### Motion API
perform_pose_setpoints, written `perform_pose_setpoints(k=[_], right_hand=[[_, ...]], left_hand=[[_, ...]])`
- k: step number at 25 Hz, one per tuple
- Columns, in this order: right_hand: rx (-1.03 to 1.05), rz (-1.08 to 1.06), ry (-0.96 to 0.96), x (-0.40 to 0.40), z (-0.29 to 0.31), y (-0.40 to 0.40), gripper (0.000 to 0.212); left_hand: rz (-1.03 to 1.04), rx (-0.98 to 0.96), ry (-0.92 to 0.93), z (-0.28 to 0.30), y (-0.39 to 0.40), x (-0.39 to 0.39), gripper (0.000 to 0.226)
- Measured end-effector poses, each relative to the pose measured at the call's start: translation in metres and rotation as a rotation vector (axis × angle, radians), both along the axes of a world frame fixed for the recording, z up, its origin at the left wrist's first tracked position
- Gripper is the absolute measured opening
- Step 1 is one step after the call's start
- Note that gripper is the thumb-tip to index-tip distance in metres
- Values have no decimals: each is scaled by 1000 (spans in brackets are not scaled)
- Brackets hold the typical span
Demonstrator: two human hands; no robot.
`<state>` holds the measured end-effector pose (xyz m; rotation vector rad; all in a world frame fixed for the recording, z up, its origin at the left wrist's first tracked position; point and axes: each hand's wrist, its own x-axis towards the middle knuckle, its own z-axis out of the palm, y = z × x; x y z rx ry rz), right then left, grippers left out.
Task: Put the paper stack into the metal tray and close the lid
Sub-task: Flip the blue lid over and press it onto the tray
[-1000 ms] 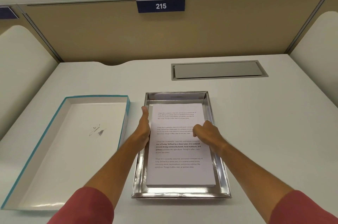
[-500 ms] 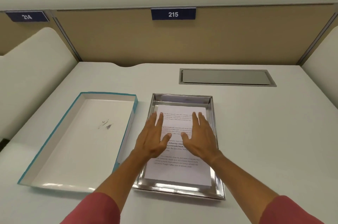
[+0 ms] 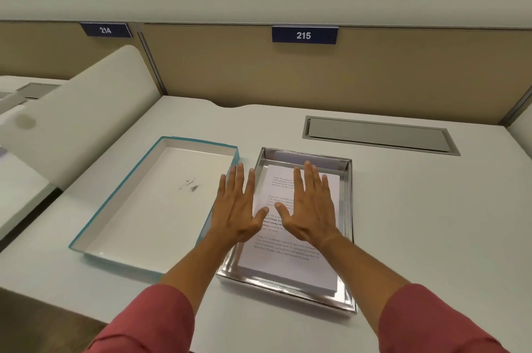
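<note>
Lying flat inside the metal tray (image 3: 347, 208), the paper stack (image 3: 290, 266) of printed sheets looks already placed, its near edge just short of the tray's front wall, so the loading half of the task appears done and the lid is what remains

The step in hand reads as the turn from paper to lid. The right hand (image 3: 312, 208) is spread flat, fingers splayed, over the upper part of the stack and holds nothing (whether the palm presses the top sheet or hovers just above it cannot be told). The left hand (image 3: 236, 208) is likewise open and empty, over the tray's left wall and the narrow gap beside it

Just to the left of the tray, upturned on the white tabletop (image 3: 431, 223), sits the teal-edged lid (image 3: 149, 203), white inside, its right wall close to the left hand's fingers. The next move probably calls for both hands to take the lid by its long sides, flip it over, square it above the tray and lower it evenly
</note>
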<state>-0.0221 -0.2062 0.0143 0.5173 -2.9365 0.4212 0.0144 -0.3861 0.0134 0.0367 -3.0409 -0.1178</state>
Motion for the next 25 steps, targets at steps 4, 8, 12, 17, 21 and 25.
perform_pose_setpoints(k=[4, 8, 12, 17, 21, 25], right_hand=[[19, -4, 4, 5, 2, -17, 96], [48, -17, 16, 13, 4, -46, 96], [58, -51, 41, 20, 2, -82, 96], [56, -118, 72, 30, -1, -110, 98], [63, -163, 58, 38, 1, -118, 98], [53, -177, 36, 42, -1, -118, 96]], left_hand=[[16, -14, 28, 1, -15, 2, 97], [-5, -11, 21, 5, -43, 7, 100], [1, -13, -4, 3, -80, 14, 94], [-45, -7, -61, -10, -111, 15, 94], [-62, 24, -163, -19, -116, 14, 90], [0, 187, -228, -23, -110, 9, 63]])
